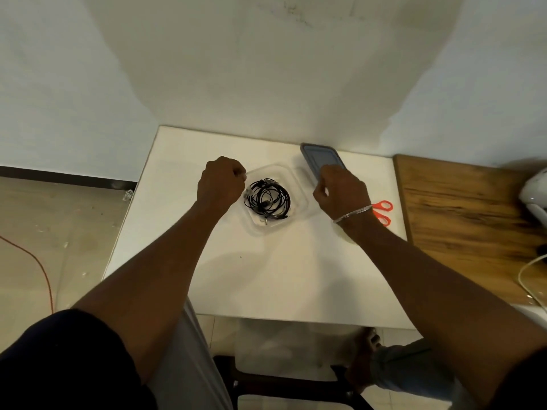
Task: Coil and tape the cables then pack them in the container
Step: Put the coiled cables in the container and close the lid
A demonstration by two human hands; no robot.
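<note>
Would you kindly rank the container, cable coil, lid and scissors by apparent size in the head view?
1. container
2. cable coil and lid: alike, lid partly covered
3. scissors: smallest, partly hidden

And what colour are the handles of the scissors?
The handles of the scissors are orange-red; the head view shows them best.

Wooden tabletop (pixel 461 208) at right, orange wire (pixel 44 276) on floor.
</note>
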